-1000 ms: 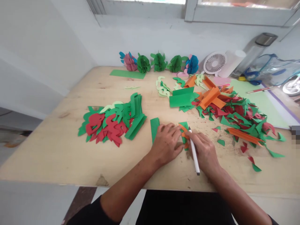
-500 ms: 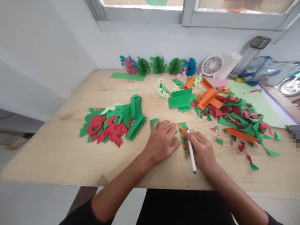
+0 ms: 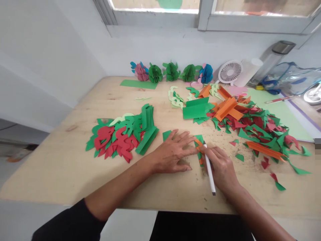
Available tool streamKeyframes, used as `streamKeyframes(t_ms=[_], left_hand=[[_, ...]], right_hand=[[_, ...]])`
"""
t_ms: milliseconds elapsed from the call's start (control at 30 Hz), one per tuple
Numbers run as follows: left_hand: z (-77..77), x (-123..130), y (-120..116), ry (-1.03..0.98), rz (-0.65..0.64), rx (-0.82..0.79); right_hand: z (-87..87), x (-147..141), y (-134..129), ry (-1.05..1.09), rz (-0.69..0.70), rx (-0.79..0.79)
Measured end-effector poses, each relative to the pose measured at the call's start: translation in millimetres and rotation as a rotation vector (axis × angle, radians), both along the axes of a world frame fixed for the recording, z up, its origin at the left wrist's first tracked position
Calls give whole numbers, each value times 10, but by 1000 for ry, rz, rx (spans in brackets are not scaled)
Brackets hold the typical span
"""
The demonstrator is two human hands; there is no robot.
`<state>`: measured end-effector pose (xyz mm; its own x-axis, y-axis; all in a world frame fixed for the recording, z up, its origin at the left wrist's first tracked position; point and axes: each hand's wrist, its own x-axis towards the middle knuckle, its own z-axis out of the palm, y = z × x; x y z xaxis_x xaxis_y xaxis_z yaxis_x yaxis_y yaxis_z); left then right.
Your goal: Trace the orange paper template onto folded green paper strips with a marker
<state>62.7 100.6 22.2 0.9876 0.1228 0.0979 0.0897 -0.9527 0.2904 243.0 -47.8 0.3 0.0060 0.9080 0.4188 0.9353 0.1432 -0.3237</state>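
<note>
My left hand (image 3: pixel 173 152) lies on the table with its fingers spread and holds nothing. Its fingertips reach the left edge of a narrow green paper strip (image 3: pixel 200 137) that has an orange wavy paper piece (image 3: pixel 198 142) on it. Partly under the same hand, another green paper piece (image 3: pixel 166 135) shows above the knuckles. My right hand (image 3: pixel 222 164) is closed around a white pen (image 3: pixel 210 174), whose dark end rests by the strip's right side. The fingers of this hand hide part of the strip and the orange piece.
Left lies a pile of red cut-outs (image 3: pixel 122 140) with green ones and folded green paper (image 3: pixel 147 140). Scraps (image 3: pixel 265 130) and folded orange paper (image 3: pixel 226 107) heap up on the right. Along the wall stand paper figures (image 3: pixel 172 71), a small fan (image 3: pixel 230 72) and a bottle (image 3: pixel 273 62).
My left hand has slid right and flattened, its fingers now reaching the strip. The right hand still grips the pen beside it. The whole view has shifted slightly.
</note>
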Motion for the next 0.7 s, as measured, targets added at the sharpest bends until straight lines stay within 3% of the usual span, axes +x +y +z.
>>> streamKeyframes(t_ms=[467,700], left_hand=[[-93,-3,51,-24,-4,-68],[-69,-10,50,-29,-1,-72]], right_hand=[[44,-48,12,51,-39,-36],[160,-41,55,265,-130,-19]])
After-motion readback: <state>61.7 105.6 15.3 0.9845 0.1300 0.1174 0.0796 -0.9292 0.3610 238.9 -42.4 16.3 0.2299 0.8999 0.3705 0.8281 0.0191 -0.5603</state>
